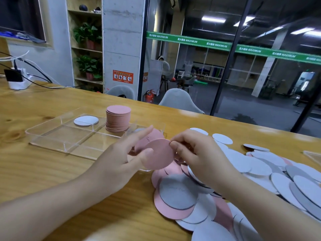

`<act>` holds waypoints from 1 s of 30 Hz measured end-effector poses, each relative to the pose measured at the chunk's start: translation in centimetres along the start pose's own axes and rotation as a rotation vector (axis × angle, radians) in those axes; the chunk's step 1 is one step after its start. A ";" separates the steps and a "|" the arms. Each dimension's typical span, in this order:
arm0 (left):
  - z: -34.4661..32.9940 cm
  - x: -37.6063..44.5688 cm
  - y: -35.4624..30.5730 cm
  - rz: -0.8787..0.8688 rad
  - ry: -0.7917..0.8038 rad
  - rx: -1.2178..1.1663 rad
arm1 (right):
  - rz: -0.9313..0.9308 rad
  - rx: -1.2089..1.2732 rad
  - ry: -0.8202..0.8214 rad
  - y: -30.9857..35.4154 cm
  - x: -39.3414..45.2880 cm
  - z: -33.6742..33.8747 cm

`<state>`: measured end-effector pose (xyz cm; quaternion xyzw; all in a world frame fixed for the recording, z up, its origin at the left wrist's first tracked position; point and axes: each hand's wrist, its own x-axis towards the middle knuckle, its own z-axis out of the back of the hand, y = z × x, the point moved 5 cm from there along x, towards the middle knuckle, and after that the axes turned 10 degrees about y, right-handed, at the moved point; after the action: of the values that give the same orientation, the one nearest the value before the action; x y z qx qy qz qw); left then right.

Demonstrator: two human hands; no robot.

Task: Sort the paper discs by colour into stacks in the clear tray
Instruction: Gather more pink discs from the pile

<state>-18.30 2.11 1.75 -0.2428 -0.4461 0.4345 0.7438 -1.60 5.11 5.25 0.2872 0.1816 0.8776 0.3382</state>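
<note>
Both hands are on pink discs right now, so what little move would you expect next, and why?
Probably carry the pink discs, held by the left hand and right hand, onto the tall pink stack in the clear tray: same colour.

Left hand [128,153]: bare, no glove, no ring in sight.
Right hand [196,150]: bare, no glove, nails short.
Forearms: both bare up to the picture's lower edge, no sleeve, watch or band showing.
</note>
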 end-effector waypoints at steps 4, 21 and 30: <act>0.1 0.0 -0.4 -0.021 -0.003 0.128 | -0.047 0.120 0.014 -0.2 0.0 -0.5; 1.1 -0.2 0.6 -0.016 -0.064 0.105 | -0.189 -0.540 0.848 -2.4 1.7 -2.0; 1.0 -0.1 0.9 -0.008 -0.081 0.082 | -0.034 -0.389 0.463 -1.7 2.2 -0.6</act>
<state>-19.54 2.47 1.52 -0.1928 -0.4584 0.4590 0.7362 -2.46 7.81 4.75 0.0061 0.0871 0.9322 0.3513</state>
